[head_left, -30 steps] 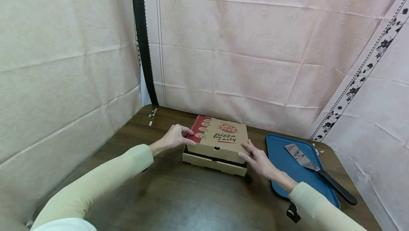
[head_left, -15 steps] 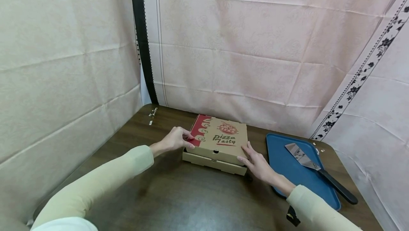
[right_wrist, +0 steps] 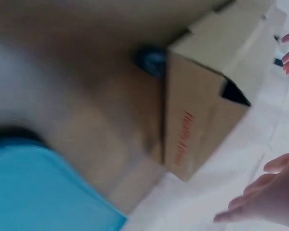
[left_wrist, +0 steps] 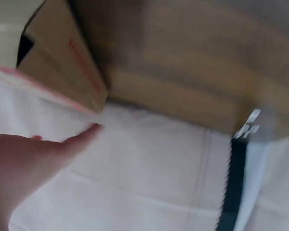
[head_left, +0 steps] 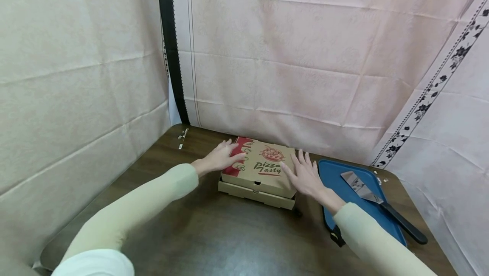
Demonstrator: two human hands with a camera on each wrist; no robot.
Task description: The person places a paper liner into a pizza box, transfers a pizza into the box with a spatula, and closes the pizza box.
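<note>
A cardboard pizza box (head_left: 263, 189) with a red printed strip and "Pizza Tasty" on its lid stands at the back of the table. Its lid is down, though a dark opening shows at the front side corner in the right wrist view. Over the left edge of the lid is my left hand (head_left: 220, 157), fingers extended; in the left wrist view it appears apart from the box (left_wrist: 72, 57). My right hand (head_left: 308, 179) hovers by the right edge with fingers spread, clear of the cardboard in the right wrist view. Neither hand holds anything.
To the right lies a blue tray (head_left: 340, 182), bearing a metal spatula with a black handle (head_left: 405, 223). A small dark object (right_wrist: 151, 60) sits beside the box on the brown table (head_left: 214, 233). Pale cloth (head_left: 305, 55) hangs behind and at both sides.
Both hands have let go of the lid's front corners, straightened their fingers and moved up and toward the back. The lid's front has dropped slightly lower.
</note>
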